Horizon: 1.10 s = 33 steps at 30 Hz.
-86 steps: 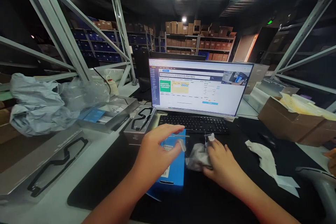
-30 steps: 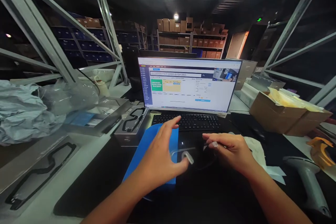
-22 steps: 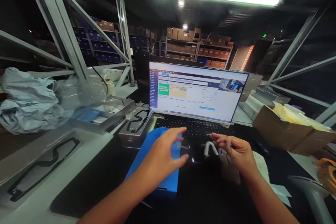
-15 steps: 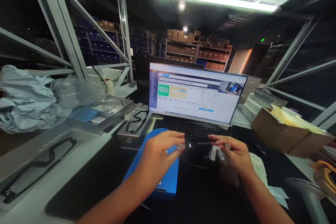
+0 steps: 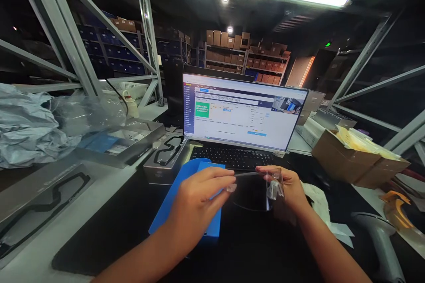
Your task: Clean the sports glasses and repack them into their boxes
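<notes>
Head camera has both bare hands up over the black mat [image 5: 109,230], and a thin clear plastic sheet [image 5: 251,191] spans the gap between them, its lower edge bowing down toward the mat. Left hand [image 5: 195,196] is pinching, thumb and fingers drawn together on the near end of that plastic, with a small clear tab showing at the tips. Right hand [image 5: 289,188] curls its fingers in around the other end, and a crumpled clear strip [image 5: 274,190] hangs right at them. Just below the left hand sits the blue box [image 5: 212,225], partly covered by wrist and fingers, and beyond both hands comes the keyboard [image 5: 229,155] under the lit monitor [image 5: 232,119].

Now for the tricky bits: the sheet is so transparent against the black that its outline almost vanishes, and whether sheet and strip are one piece, I cannot tell. The right thumb is hard to pick out through the glare. Down at the lower right, the handheld scanner [image 5: 380,234] is cut off by the frame, and the small screen text is blurred.
</notes>
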### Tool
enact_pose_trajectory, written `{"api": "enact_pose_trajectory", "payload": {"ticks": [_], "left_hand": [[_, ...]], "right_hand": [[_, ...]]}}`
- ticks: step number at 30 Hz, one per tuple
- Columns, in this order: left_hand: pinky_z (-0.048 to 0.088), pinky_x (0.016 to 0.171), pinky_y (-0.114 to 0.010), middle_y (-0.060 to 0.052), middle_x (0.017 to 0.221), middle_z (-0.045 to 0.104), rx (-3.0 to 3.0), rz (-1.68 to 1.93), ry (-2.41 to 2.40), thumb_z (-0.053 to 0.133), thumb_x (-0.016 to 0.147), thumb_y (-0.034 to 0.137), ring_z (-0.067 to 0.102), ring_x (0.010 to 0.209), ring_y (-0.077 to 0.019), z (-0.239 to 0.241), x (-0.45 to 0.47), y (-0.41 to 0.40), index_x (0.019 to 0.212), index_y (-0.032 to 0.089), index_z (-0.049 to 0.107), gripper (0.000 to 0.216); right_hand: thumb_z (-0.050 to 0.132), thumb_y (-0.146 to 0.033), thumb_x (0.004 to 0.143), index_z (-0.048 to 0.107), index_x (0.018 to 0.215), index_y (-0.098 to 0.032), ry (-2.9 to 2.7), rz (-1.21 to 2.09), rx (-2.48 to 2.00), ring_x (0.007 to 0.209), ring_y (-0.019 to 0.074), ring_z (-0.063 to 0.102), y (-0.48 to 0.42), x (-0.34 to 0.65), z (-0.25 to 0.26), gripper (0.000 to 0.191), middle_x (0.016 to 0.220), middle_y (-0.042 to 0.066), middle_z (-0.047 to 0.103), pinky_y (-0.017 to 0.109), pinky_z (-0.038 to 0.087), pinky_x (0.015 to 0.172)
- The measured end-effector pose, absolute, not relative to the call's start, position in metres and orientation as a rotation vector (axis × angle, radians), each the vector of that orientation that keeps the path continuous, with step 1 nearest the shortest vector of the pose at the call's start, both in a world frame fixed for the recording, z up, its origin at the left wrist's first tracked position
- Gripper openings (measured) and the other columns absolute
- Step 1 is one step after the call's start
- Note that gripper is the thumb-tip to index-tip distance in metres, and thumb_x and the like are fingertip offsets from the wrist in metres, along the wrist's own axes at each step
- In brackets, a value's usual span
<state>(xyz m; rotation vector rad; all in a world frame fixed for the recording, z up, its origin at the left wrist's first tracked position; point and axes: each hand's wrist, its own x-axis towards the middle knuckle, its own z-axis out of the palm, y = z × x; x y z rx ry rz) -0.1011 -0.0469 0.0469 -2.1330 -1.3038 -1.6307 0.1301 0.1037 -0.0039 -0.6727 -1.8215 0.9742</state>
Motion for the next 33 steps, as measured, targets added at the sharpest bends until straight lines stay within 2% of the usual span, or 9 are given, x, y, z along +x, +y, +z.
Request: {"api": "enact_pose_trajectory", "payload": {"ticks": [5, 11, 15, 19, 22, 28, 33], "left_hand": [[0.058, 0.086, -0.021, -0.001, 0.104, 0.076, -2.155, -1.618, -1.285, 0.069, 0.086, 0.005, 0.072, 0.095, -0.0131, 0.046, -0.101, -0.049, 0.1, 0.021, 0.073, 0.022], [0.055, 0.083, -0.021, 0.002, 0.096, 0.077, -2.241, -1.622, -1.367, 0.068, 0.088, 0.009, 0.072, 0.09, -0.0126, 0.045, -0.103, -0.047, 0.097, 0.023, 0.072, 0.017], [0.052, 0.077, -0.022, 0.003, 0.089, 0.074, -2.702, -1.524, -1.732, 0.069, 0.089, 0.02, 0.07, 0.086, -0.0139, 0.055, -0.109, -0.047, 0.086, 0.022, 0.071, 0.004], [0.049, 0.083, -0.025, -0.001, 0.095, 0.073, -3.087, -1.324, -1.814, 0.061, 0.095, 0.03, 0.066, 0.092, -0.0164, 0.064, -0.111, -0.047, 0.091, 0.022, 0.071, 0.013], [0.047, 0.079, -0.024, -0.001, 0.093, 0.071, -3.155, -1.297, -1.82, 0.058, 0.097, 0.032, 0.064, 0.088, -0.0159, 0.062, -0.108, -0.046, 0.088, 0.022, 0.07, 0.017], [0.046, 0.075, -0.023, -0.001, 0.085, 0.068, -3.169, -1.377, -1.827, 0.058, 0.096, 0.033, 0.061, 0.079, -0.0148, 0.055, -0.1, -0.043, 0.086, 0.022, 0.068, 0.018], [0.047, 0.067, -0.021, 0.0, 0.073, 0.066, -3.013, -1.441, -1.837, 0.056, 0.095, 0.039, 0.059, 0.068, -0.0145, 0.054, -0.096, -0.036, 0.075, 0.022, 0.067, 0.028]], "right_hand": [[0.073, -0.045, 0.086, 0.081, 0.098, -0.025, -1.845, 1.106, -0.738, 0.087, 0.0285, 0.075, 0.097, 0.126, -0.009, 0.025, 0.094, 0.01, 0.079, 0.041, 0.059, 0.077], [0.075, -0.048, 0.082, 0.081, 0.097, -0.023, -1.832, 1.134, -0.745, 0.09, 0.0293, 0.074, 0.103, 0.129, -0.01, 0.03, 0.096, 0.011, 0.079, 0.042, 0.059, 0.081], [0.077, -0.052, 0.079, 0.081, 0.094, -0.023, -1.792, 1.099, -0.728, 0.093, 0.0291, 0.074, 0.109, 0.133, -0.005, 0.032, 0.096, 0.01, 0.079, 0.043, 0.059, 0.085], [0.079, -0.053, 0.077, 0.081, 0.088, -0.022, -1.765, 1.061, -0.733, 0.093, 0.0286, 0.074, 0.109, 0.135, 0.003, 0.033, 0.095, 0.01, 0.079, 0.042, 0.059, 0.084], [0.079, -0.053, 0.076, 0.081, 0.087, -0.022, -1.755, 1.059, -0.732, 0.091, 0.0279, 0.074, 0.108, 0.135, 0.005, 0.033, 0.093, 0.009, 0.079, 0.042, 0.06, 0.082], [0.077, -0.053, 0.078, 0.08, 0.089, -0.021, -1.771, 1.067, -0.703, 0.092, 0.0275, 0.074, 0.115, 0.134, -0.001, 0.034, 0.094, 0.009, 0.079, 0.043, 0.059, 0.086], [0.073, -0.043, 0.083, 0.079, 0.089, -0.02, -1.864, 1.047, -0.718, 0.082, 0.0234, 0.074, 0.118, 0.132, -0.003, 0.025, 0.086, 0.005, 0.079, 0.035, 0.059, 0.075]]}}
